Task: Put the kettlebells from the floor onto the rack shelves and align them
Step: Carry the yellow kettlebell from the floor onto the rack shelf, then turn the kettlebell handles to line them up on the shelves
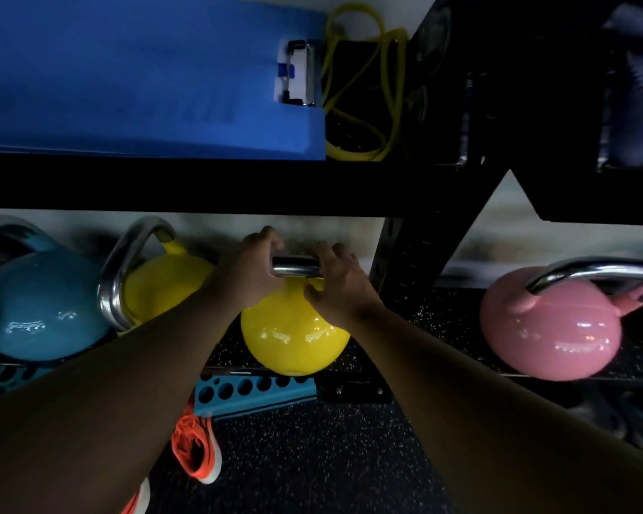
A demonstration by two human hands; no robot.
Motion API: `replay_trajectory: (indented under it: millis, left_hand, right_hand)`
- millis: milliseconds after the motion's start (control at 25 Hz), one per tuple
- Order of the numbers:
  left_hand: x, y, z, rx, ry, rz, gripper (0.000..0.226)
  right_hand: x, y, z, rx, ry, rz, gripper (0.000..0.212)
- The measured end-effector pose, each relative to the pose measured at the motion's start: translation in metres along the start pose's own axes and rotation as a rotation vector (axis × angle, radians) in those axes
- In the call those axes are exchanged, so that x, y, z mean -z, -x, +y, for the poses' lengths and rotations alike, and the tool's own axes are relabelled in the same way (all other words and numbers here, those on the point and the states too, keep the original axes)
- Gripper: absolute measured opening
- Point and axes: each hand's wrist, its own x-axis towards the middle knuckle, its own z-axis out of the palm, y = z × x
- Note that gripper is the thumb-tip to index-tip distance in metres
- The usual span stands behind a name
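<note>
Speckled rubber floor, black rack; lower shelf rubber-lined. Left hand and right hand each have a closed grip on the chrome handle of the yellow kettlebell, which sits at the shelf's front edge. Two hands likely for weight and steering. Second yellow kettlebell, blue kettlebell, pink kettlebell already shelved.

Ranged left to right on the lower shelf: leftmost kettlebell, second kettlebell, middle kettlebell gripped by left hand and right hand, then, beyond the upright, rightmost kettlebell. Laid on the upper shelf: mat, bands just right of it. Planted on the floor before the rack: shoe.
</note>
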Motion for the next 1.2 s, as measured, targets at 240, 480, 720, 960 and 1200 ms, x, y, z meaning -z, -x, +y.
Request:
replay_trajectory:
  millis: [240, 480, 720, 960, 1200]
  left_hand:
    - [-0.021, 0.049, 0.034, 0.327, -0.207, 0.071, 0.102]
    - [-0.087, 0.095, 0.144, 0.736, -0.331, -0.309, 0.081]
    - [-0.139, 0.083, 0.345, 0.335, -0.456, -0.428, 0.042]
    - [-0.199, 0.061, 0.521, -0.092, -0.398, -0.355, 0.034]
    - [-0.269, 0.006, 0.623, -0.31, -0.329, -0.251, 0.03]
  right_hand:
    - [0.025, 0.072, 0.032, 0.08, -0.125, -0.085, 0.086]
    - [0.129, 0.168, 0.141, 0.103, 0.006, -0.095, 0.054]
    - [0.269, 0.258, 0.277, -0.077, 0.257, 0.004, 0.052]
    - [0.363, 0.31, 0.379, -0.232, 0.359, 0.088, 0.052]
    - [0.418, 0.293, 0.474, -0.281, 0.429, 0.146, 0.038]
